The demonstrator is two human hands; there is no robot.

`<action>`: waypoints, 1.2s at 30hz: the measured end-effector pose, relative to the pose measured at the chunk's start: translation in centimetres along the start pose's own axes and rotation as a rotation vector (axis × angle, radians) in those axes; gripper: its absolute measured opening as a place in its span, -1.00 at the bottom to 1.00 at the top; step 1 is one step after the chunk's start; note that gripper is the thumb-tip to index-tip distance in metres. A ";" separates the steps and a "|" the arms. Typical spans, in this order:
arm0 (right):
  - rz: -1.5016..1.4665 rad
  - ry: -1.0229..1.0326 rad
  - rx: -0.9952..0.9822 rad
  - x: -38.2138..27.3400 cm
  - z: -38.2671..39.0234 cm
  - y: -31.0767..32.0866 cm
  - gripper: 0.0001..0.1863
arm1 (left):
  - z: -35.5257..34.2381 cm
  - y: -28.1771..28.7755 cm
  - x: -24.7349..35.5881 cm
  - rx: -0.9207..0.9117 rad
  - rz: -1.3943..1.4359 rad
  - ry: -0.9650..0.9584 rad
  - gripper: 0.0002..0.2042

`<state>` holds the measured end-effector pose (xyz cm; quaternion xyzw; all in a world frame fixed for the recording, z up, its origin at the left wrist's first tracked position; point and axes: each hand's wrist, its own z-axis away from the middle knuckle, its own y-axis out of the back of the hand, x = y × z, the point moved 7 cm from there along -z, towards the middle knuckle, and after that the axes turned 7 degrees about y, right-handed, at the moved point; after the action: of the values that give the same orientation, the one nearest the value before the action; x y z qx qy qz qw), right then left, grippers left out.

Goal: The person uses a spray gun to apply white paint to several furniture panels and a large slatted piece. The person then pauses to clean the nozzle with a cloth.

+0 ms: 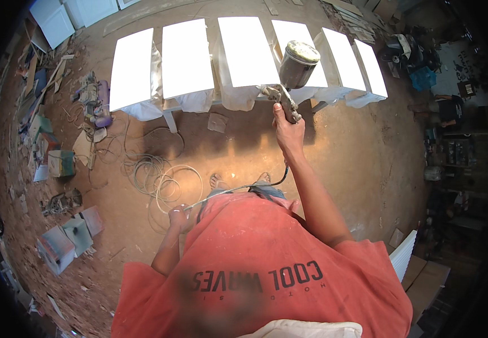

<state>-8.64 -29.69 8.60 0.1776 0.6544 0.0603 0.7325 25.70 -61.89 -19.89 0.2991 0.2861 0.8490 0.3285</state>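
My right hand (pixel 290 135) is closed around the handle of a metal spray gun (pixel 280 98), held out in front of me at chest height. A grey paint cup (pixel 298 65) with a spattered lid tops the gun. Beyond it stands a row of several bright white panels (pixel 246 50); the gun overlaps the near edge of the middle ones, and I cannot tell how far apart they are. My left hand (pixel 179 218), low at my left side, is closed on a thin air hose (pixel 221 193). The hose crosses my waist to below my right hand.
Loose hose coils (pixel 159 177) lie on the floor to my left. A purple compressor (pixel 103 104) stands farther left, near paint-stained boxes (pixel 69 242). White boards (pixel 55 25) lean at the far left. A motorbike-like dark shape (pixel 410 50) is at the far right.
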 end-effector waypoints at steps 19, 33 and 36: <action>0.243 0.179 0.213 0.6 -10.8 0.5 -0.49 | -0.6 0.6 1.0 0.062 0.129 -0.106 -0.77; 0.279 0.249 0.213 0.3 -20.5 -0.6 -0.50 | 1.7 6.5 7.4 0.210 0.201 -0.244 -0.81; 0.460 0.186 0.290 -1.2 -20.3 0.2 -0.46 | 2.2 6.8 8.0 0.222 0.236 -0.223 -0.81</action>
<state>-28.64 -26.24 8.11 0.4181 0.6631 0.1466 0.6033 19.83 -59.63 -11.26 0.4573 0.3026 0.8064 0.2215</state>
